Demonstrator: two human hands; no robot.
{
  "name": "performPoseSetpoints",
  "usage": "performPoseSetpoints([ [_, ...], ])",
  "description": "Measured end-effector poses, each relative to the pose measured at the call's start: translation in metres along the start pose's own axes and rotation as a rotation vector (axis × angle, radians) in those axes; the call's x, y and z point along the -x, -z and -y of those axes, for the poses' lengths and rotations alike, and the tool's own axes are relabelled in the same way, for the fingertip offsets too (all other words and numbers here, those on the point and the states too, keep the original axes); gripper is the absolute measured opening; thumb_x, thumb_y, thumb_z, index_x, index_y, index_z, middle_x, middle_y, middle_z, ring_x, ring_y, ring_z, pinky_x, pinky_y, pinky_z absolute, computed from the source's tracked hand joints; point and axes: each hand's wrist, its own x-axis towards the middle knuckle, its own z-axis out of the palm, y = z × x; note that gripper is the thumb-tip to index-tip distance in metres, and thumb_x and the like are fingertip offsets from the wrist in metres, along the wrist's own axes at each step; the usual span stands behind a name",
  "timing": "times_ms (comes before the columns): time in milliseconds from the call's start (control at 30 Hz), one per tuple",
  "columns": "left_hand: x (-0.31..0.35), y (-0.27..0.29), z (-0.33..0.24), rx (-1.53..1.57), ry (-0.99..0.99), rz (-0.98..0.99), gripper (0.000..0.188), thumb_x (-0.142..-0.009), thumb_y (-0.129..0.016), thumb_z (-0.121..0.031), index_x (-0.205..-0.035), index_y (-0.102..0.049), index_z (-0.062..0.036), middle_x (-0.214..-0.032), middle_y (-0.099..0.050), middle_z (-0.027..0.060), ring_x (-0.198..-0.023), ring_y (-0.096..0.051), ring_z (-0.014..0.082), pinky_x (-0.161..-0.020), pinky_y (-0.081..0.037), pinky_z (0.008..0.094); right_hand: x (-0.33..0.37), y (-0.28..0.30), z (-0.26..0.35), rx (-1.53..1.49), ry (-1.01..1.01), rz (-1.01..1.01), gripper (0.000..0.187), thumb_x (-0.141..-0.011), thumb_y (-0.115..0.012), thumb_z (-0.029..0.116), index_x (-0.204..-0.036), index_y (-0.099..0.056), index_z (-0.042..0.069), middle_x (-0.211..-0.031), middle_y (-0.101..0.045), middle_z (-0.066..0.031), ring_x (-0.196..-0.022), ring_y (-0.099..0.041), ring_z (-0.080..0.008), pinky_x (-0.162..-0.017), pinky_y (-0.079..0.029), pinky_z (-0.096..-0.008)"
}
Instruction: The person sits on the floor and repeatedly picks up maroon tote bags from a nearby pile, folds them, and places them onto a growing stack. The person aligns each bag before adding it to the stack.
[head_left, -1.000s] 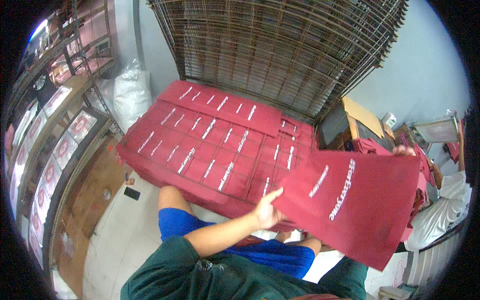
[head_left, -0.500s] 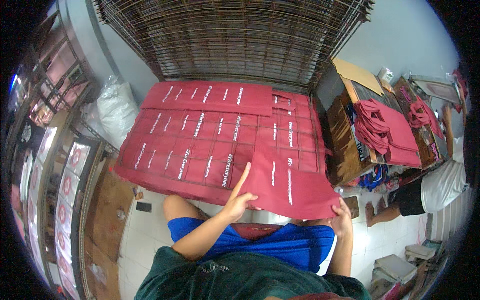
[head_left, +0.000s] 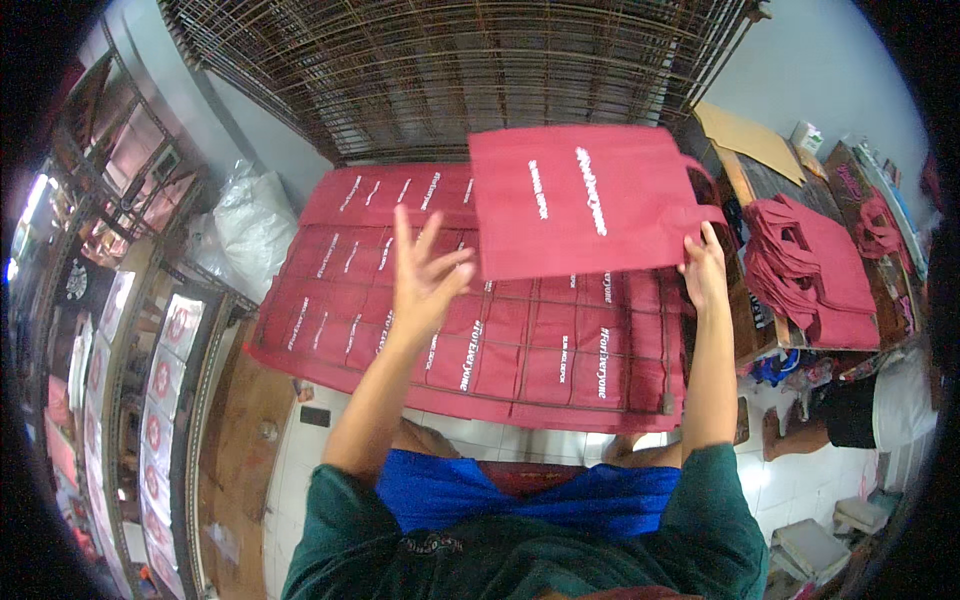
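A red cloth tote bag (head_left: 640, 180) with white print is held up over the far right of the red bags (head_left: 400, 290) laid out on a wire rack. My right hand (head_left: 706, 270) pinches it by its lower right corner, close to the handle loop. To the left of the bag my left hand (head_left: 428, 275) is raised with its fingers spread, holding nothing. More printed bags lie flat beneath, with thin rack wires (head_left: 548, 330) crossing over them in a grid.
A tall stack of wire racks (head_left: 450, 80) stands behind the bags. At right, a pile of red bags (head_left: 800, 250) lies on a wooden table, with another person's leg (head_left: 800, 435) below. Shelves (head_left: 170, 420) line the left, beside a white plastic sack (head_left: 255, 220).
The tote bag has been lifted from the near edge, away from me toward the far right of the rack. My left hand has let go and opened; my right hand still holds on.
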Motion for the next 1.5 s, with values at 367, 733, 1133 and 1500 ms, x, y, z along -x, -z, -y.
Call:
performPoseSetpoints([
  [367, 0.280, 0.128, 0.077, -1.187, 0.178, 0.078, 0.049, -0.073, -0.071, -0.037, -0.110, -0.061, -0.0059, -0.124, -0.052, 0.0172, -0.121, -0.043, 0.0374, -0.102, -0.032, 0.0490, -0.153, 0.082, -0.152, 0.280, -0.233, -0.424, 0.057, -0.084, -0.041, 0.000, -0.140, -0.034, 0.013, -0.119, -0.053, -0.0053, -0.086, -0.056, -0.0161, -0.064, -0.051, -0.0302],
  [733, 0.253, 0.146, 0.090, -1.227, 0.223, 0.040, 0.048, -0.072, -0.066, -0.043, -0.106, -0.063, -0.0096, -0.115, -0.054, 0.0129, -0.110, -0.045, 0.0329, -0.095, -0.030, 0.0466, -0.183, 0.083, -0.143, 0.438, -0.329, -0.343, 0.055, -0.089, -0.035, 0.005, -0.143, -0.029, 0.012, -0.134, -0.045, -0.0048, -0.102, -0.055, -0.0205, -0.075, -0.052, -0.0354],
  [1133, 0.253, 0.145, 0.090, -1.211, 0.250, 0.045, 0.051, -0.073, -0.063, -0.048, -0.105, -0.064, -0.0088, -0.112, -0.055, 0.0137, -0.107, -0.047, 0.0325, -0.094, -0.030, 0.0458, -0.179, 0.094, -0.153, 0.476, -0.389, -0.349, 0.059, -0.088, -0.039, 0.003, -0.145, -0.023, 0.006, -0.130, -0.047, -0.0109, -0.105, -0.053, -0.0234, -0.081, -0.052, -0.0375],
  [1500, 0.258, 0.146, 0.090, -1.186, 0.210, 0.024, 0.048, -0.072, -0.067, -0.044, -0.107, -0.063, -0.0106, -0.113, -0.054, 0.0126, -0.109, -0.046, 0.0322, -0.093, -0.031, 0.0460, -0.139, 0.103, -0.150, 1.073, -0.081, -0.549, 0.056, -0.085, -0.057, 0.026, -0.134, -0.041, 0.005, -0.132, -0.048, -0.0209, -0.116, -0.051, -0.0352, -0.095, -0.041, -0.0420],
])
